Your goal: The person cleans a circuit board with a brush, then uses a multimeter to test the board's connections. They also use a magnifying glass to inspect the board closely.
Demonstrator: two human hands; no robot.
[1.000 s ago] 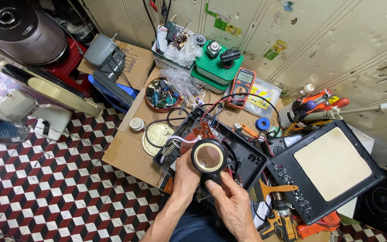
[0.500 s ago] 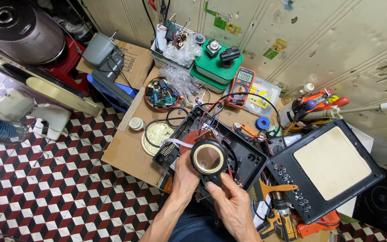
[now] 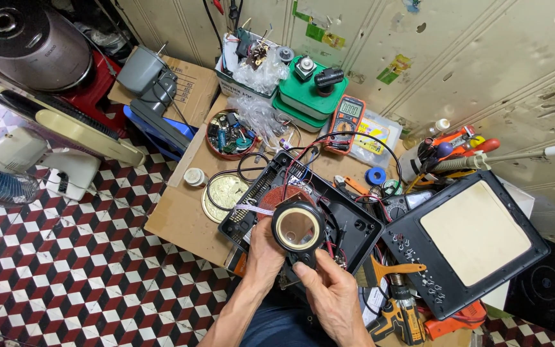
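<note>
I hold a round black ring part with a pale centre over an opened black appliance base full of red and black wires. My left hand grips the ring's left side from below. My right hand touches its lower edge with the fingertips. A copper-coloured coil shows just behind the ring inside the base. The appliance's black top panel with a cream square plate lies to the right.
An orange multimeter, green boxes, a bowl of small parts, blue tape roll, round metal lid and a cordless drill crowd the cardboard-covered work surface. A fan and cooker stand left on checkered floor.
The ring stays in my hands at nearly the same spot; my fingers have shifted slightly around its rim.
</note>
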